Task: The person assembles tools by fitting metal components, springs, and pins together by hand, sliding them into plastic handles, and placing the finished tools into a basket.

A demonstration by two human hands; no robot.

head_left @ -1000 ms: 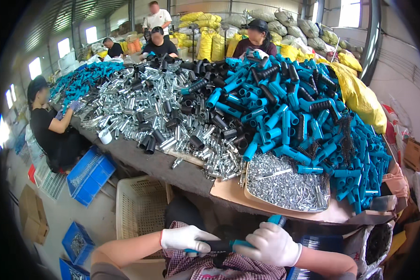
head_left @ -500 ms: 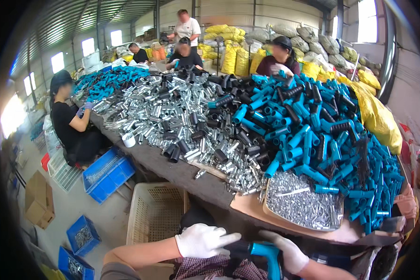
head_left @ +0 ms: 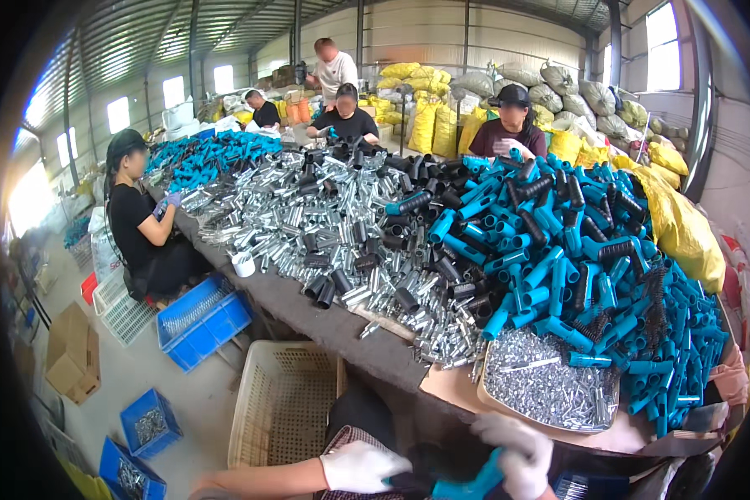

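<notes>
Low in the view, my left hand (head_left: 362, 467) in a white glove closes on the black end of a teal pistol-shaped plastic housing (head_left: 471, 485). My right hand (head_left: 518, 454), also white-gloved, is at the housing's other end. Motion smears its fingers, so their grip is unclear. Beyond my right hand, a shallow tray (head_left: 483, 395) of small shiny metal parts rests on brown cardboard at the table edge. A large heap of teal housings (head_left: 550, 275), some with black sleeves, is piled behind it. Left of that lies a heap of silver metal tubes (head_left: 308, 217) mixed with black sleeves.
A cream plastic crate (head_left: 250, 408) stands below the table edge, left of my knees. Blue bins (head_left: 204, 321) with metal parts sit on the floor at left, near a cardboard box (head_left: 73, 354). Several co-workers surround the table. A yellow sack (head_left: 683, 229) lies at the right.
My right hand has risen and its fingers have bent inward over the housing. The housing has turned flatter. My left hand has moved slightly down. The head view has shifted a little.
</notes>
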